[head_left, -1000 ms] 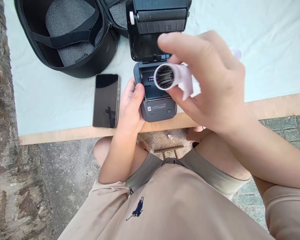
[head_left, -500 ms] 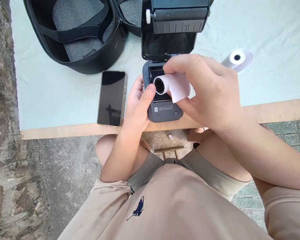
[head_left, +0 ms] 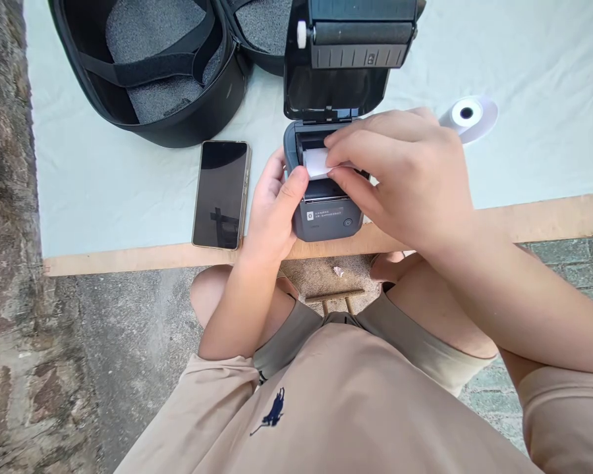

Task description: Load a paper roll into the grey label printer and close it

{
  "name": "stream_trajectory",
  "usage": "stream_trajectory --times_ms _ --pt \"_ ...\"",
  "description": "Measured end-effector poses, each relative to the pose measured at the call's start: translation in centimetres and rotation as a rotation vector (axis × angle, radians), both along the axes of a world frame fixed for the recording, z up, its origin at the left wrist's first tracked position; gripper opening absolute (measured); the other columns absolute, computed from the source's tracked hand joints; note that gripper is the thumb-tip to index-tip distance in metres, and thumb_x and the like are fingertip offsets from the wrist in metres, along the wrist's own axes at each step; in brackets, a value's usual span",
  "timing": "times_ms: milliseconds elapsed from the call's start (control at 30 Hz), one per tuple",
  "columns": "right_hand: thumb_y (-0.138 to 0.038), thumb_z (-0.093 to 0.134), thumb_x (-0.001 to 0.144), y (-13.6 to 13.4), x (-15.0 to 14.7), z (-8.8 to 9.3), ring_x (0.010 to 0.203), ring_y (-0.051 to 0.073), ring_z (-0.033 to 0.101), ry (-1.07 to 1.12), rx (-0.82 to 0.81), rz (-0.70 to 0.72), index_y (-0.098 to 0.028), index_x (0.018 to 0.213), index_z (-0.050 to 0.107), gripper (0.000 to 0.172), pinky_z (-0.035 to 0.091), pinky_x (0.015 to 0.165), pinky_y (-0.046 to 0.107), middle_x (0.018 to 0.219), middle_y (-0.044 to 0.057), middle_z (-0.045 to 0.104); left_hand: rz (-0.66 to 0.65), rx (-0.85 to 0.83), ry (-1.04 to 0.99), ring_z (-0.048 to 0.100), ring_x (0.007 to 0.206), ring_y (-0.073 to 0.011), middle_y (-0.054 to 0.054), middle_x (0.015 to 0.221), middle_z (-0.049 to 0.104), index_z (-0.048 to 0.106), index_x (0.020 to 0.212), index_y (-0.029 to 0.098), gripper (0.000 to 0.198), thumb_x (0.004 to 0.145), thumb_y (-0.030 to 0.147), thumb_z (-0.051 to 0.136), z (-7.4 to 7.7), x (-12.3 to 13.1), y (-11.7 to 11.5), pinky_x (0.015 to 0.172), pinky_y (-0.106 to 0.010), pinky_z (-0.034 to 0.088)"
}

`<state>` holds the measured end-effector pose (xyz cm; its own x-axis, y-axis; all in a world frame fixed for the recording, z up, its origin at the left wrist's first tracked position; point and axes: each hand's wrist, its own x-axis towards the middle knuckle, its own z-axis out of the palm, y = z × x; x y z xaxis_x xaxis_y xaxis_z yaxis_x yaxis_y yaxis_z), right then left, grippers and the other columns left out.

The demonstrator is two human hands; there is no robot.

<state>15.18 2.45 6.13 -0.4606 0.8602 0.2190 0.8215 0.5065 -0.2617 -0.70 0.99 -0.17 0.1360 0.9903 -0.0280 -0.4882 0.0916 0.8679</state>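
A dark grey label printer (head_left: 329, 220) stands at the table's front edge with its lid (head_left: 337, 89) raised. My left hand (head_left: 277, 210) grips the printer's left side, thumb at the edge of the open bay. Inside the bay lies a white paper roll (head_left: 316, 162). My right hand (head_left: 400, 171) reaches in from the right, its thumb and fingertips closed on the roll; the hand covers the roll's right part.
A smartphone (head_left: 221, 195) lies left of my left hand. Behind it sits an open black zip case (head_left: 178, 125) with grey foam and a strap. Another paper roll (head_left: 467, 115) is on the light tablecloth (head_left: 538, 131) at the right. Wood (head_left: 543, 220) edges the table's front.
The paper roll has gone from above the bay down into it, turned so its hollow end no longer faces me. My right fingers have drawn together on it. The left hand keeps its grip.
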Motion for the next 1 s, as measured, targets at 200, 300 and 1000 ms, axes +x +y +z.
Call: stream_trajectory --times_ms 200,300,1000 --pt "-0.03 0.045 0.098 -0.2 0.6 -1.8 0.088 0.019 0.068 0.173 0.237 0.215 -0.025 0.084 0.06 0.021 0.052 0.073 0.037 0.092 -0.002 0.072 -0.007 -0.028 -0.009 0.056 0.132 -0.0269 -0.005 0.106 0.069 0.063 0.108 0.025 0.034 0.086 0.051 0.065 0.1 -0.2 0.0 0.101 -0.037 0.055" --pt "-0.026 0.053 0.093 -0.3 1.1 -2.4 0.096 0.019 0.068 0.277 0.256 0.338 -0.025 0.085 0.058 0.01 0.055 0.077 0.038 0.096 0.0 0.07 -0.011 -0.021 0.027 0.062 0.124 -0.0279 -0.003 0.096 0.07 0.061 0.107 0.025 0.037 0.081 0.05 0.071 -0.3 -0.4 0.0 0.093 -0.037 0.058" --pt "-0.032 0.07 0.081 -0.6 2.5 -3.3 0.142 0.025 0.037 0.627 -0.298 0.107 -0.027 0.113 0.051 0.038 0.062 0.086 0.035 0.135 0.01 0.044 0.003 0.013 0.111 0.063 0.124 -0.0324 -0.007 0.131 0.063 0.047 0.132 0.03 0.075 0.068 0.041 0.084 -0.7 -0.6 0.0 0.096 -0.041 0.058"
